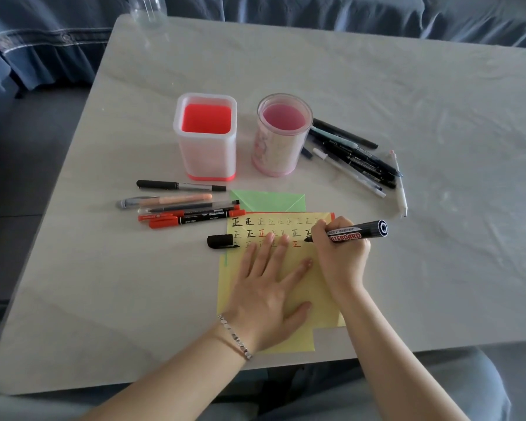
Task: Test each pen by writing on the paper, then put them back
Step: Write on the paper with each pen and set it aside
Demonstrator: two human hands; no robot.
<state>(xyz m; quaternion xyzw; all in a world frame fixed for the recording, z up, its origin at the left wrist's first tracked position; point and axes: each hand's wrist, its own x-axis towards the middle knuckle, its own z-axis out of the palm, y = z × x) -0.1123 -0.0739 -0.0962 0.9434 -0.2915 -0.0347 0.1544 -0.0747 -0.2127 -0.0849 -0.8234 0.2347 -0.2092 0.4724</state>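
Whiteboard marker (356, 232) is tip-down on the yellow paper (232, 275), third row of characters, close to the bench's (407, 117) near edge.
Right hand (340, 256) has its fingers wrapped round the marker. Its long axis runs roughly along that near edge, tip pointing left, butt end raised to the right. Left hand (268, 287) lies flat, fingers spread wide and gripping nothing, pinning the sheet. The danger, I'd say: those fingertips rest on written rows, so fresh broad-tip ink could smear. The loose cap (220, 240) at the paper's left edge could also roll.
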